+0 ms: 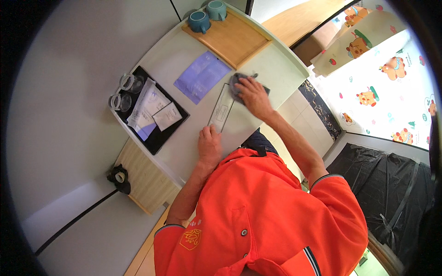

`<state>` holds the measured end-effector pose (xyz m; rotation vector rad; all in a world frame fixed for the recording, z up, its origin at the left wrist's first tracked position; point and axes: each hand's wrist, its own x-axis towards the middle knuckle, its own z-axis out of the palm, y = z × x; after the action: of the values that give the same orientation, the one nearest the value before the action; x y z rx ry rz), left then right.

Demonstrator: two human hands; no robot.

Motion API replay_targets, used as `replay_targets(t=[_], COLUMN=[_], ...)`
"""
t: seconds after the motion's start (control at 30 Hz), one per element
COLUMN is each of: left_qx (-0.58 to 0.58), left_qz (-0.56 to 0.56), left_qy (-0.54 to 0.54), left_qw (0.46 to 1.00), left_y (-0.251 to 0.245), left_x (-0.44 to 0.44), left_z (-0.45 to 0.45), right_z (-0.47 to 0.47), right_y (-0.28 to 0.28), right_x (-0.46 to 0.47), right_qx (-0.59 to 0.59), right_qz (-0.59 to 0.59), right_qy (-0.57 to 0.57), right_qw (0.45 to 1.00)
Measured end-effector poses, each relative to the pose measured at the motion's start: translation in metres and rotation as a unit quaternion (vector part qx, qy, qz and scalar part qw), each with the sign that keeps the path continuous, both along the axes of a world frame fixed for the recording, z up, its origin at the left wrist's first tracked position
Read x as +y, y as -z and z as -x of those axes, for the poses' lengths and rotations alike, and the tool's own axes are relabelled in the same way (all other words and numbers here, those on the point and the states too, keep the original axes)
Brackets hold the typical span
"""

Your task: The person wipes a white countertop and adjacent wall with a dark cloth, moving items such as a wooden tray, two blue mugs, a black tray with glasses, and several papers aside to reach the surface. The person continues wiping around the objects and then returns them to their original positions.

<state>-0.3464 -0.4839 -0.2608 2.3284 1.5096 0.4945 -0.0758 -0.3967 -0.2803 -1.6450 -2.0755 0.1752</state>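
Note:
My right hand (pixel 255 98) presses down on a bunched dark grey cloth (pixel 238 84) on the white tabletop (pixel 174 141). Under the fingertips of my left hand (pixel 210 146) is the near end of a long, narrow, pale packet (pixel 221 108) that bears print. The packet's far end lies close to the cloth. A flat purple packet (pixel 203 76) lies beyond it, to the left. Farther left stands a black tray (pixel 159 143) with two clear glasses (pixel 126 91), a white-and-purple packet (pixel 146 108) and a small white sachet (pixel 167 116).
At the far end of the table, a wooden tray (pixel 241 45) carries a dark teal mug (pixel 199 22) and a light teal mug (pixel 217 10). A grey wall (pixel 76 79) borders the table on the left. A printed curtain (pixel 383 93) hangs at right, above black plastic sheeting (pixel 383 186).

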Motion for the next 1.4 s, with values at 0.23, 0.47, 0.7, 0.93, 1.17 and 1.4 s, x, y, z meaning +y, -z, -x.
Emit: replay_targets(t=[0.23,0.47,0.7,0.93,1.17,1.4], left_qx=[-0.232,0.063,-0.025,-0.017,-0.008,0.046], left_qz=[0.272,-0.036,0.003,-0.048,-0.063,-0.034], left_qy=[0.040,0.244,0.043,0.050,0.009,0.009], left_qw=[0.933,0.967,0.999,0.997,0.998,0.998], left_y=[-0.017,-0.012,-0.010,0.004,0.002,-0.003], left_x=[0.029,0.104,0.087,0.073,0.061,0.057], left_z=[-0.033,-0.039,-0.044,-0.008,-0.013,-0.016], right_z=[-0.049,-0.052,-0.033,0.053,0.001,-0.051], right_y=[-0.005,0.003,-0.013,-0.022,-0.009,-0.029], right_x=[-0.033,-0.051,-0.047,-0.062,-0.063,-0.062], right_qx=[0.035,0.055,0.132,-0.004,-0.064,-0.053], right_qz=[-0.002,0.011,-0.028,-0.039,0.020,-0.025], right_qy=[0.036,0.058,0.102,-0.122,-0.084,0.018], right_qw=[0.999,0.997,0.986,0.992,0.994,0.998])
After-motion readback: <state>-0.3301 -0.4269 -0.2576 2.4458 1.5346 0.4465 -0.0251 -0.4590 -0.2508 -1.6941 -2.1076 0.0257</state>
